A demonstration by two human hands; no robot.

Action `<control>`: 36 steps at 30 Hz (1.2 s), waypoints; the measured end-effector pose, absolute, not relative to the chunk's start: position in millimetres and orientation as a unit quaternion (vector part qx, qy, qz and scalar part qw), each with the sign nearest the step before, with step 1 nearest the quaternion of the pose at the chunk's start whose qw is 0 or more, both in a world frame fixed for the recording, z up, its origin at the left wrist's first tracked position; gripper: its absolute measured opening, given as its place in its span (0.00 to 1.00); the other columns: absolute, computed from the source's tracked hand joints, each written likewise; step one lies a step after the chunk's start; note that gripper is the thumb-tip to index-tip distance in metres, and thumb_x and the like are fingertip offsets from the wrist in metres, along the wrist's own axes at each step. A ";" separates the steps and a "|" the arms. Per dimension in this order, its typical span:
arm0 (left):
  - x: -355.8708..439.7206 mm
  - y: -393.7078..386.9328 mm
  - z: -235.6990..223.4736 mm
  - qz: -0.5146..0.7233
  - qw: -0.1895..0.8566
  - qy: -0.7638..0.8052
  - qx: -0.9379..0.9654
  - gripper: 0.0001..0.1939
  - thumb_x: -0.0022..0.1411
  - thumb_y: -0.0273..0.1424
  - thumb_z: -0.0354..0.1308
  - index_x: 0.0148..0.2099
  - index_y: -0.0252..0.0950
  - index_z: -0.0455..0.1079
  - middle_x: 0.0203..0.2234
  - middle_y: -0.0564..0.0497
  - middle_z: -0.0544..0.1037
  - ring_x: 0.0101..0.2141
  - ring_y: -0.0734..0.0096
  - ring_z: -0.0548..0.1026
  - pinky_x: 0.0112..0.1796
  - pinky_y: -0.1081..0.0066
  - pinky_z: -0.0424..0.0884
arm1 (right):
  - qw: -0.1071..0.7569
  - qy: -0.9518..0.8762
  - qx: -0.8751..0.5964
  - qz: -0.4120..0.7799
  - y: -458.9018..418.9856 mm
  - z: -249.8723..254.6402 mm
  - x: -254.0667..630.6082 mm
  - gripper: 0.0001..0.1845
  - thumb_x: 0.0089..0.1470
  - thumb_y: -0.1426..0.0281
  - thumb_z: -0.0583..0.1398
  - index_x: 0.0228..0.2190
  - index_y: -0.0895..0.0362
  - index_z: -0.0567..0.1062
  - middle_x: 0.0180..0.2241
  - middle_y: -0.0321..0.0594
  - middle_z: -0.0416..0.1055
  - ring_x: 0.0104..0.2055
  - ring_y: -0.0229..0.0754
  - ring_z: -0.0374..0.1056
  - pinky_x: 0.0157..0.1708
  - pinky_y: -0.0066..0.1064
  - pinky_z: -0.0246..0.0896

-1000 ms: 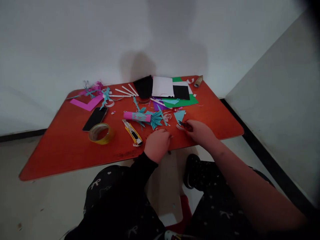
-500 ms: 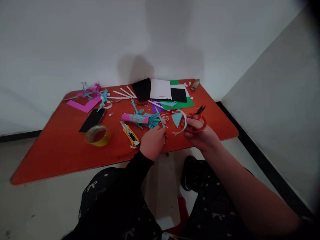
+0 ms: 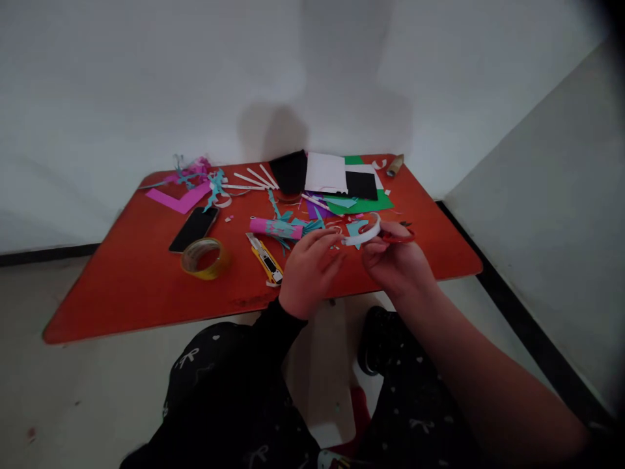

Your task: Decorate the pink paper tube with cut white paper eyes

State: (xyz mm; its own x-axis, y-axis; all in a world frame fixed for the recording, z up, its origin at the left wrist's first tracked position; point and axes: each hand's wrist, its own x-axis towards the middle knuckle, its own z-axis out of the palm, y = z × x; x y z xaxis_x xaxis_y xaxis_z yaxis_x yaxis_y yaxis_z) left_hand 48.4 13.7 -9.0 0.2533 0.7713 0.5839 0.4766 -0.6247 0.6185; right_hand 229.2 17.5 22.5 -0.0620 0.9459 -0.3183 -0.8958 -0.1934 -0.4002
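Note:
My right hand (image 3: pixel 398 264) is closed on a pair of red-handled scissors (image 3: pixel 403 236) and pinches a curled white paper strip (image 3: pixel 366 236). The dark scissor blades are mostly hidden by the fingers. My left hand (image 3: pixel 310 270) is raised at the table's front edge, fingers stretched and apart. Its fingertips come very close to the strip's left end; whether they touch it I cannot tell. Just behind the left hand lies a pink tube wrapped in fringed teal paper (image 3: pixel 277 227). A yellow utility knife (image 3: pixel 265 259) rests to its left.
The red table (image 3: pixel 127 286) stands against a white wall. On it are a roll of yellow tape (image 3: pixel 205 259), a phone (image 3: pixel 194 229), pink paper (image 3: pixel 180 198), several white paper sticks (image 3: pixel 256 177), a white sheet (image 3: pixel 326 172), green paper (image 3: pixel 378 200) and a small cardboard tube (image 3: pixel 395 165).
My left hand has lifted off the tabletop and its fingers have spread toward the strip. My right hand has turned, tipping the scissors flatter and swinging the strip toward the left hand.

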 end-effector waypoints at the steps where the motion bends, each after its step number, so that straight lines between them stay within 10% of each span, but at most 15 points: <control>1: 47.6 12.7 -8.2 0.460 0.114 0.395 0.787 0.14 0.69 0.32 0.60 0.55 0.39 0.74 0.52 0.44 0.79 0.51 0.63 0.77 0.52 0.63 0.73 | 0.636 -0.041 -0.251 0.729 17.4 23.8 227.2 0.13 0.53 0.79 0.65 0.30 0.54 0.66 0.19 0.22 0.63 0.16 0.25 0.56 0.15 0.13 0.61; 10: 38.2 11.1 -9.9 0.462 -0.035 0.382 0.800 0.17 0.69 0.32 0.60 0.58 0.41 0.74 0.53 0.44 0.80 0.48 0.62 0.79 0.49 0.61 0.73 | 0.661 -0.008 -0.232 0.713 19.1 32.4 213.2 0.13 0.51 0.82 0.64 0.32 0.54 0.69 0.24 0.25 0.69 0.18 0.25 0.60 0.16 0.14 0.63; 26: 38.8 7.7 7.4 0.522 0.189 0.458 0.694 0.05 0.67 0.33 0.62 0.38 0.38 0.75 0.41 0.47 0.79 0.46 0.64 0.77 0.49 0.62 0.74 | 0.642 -0.127 -0.284 0.700 8.4 46.6 186.7 0.12 0.51 0.77 0.67 0.28 0.55 0.68 0.21 0.26 0.62 0.18 0.25 0.53 0.16 0.14 0.58; 36: 40.8 13.3 3.8 0.579 0.571 0.379 0.442 0.12 0.59 0.38 0.68 0.36 0.37 0.71 0.38 0.54 0.77 0.30 0.80 0.70 0.35 0.75 0.69 | 0.634 -0.105 -0.284 0.711 8.8 46.4 187.6 0.13 0.48 0.79 0.67 0.26 0.56 0.67 0.20 0.24 0.59 0.18 0.25 0.51 0.15 0.14 0.56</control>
State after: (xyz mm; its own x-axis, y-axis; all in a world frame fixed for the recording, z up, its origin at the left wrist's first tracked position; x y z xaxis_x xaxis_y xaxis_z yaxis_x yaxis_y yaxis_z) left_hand 40.8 13.3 3.8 0.0426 0.9959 0.0792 -0.3273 -0.0610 0.9430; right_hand 187.6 8.8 46.4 -0.0336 0.9621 -0.2707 -0.8423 -0.1730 -0.5104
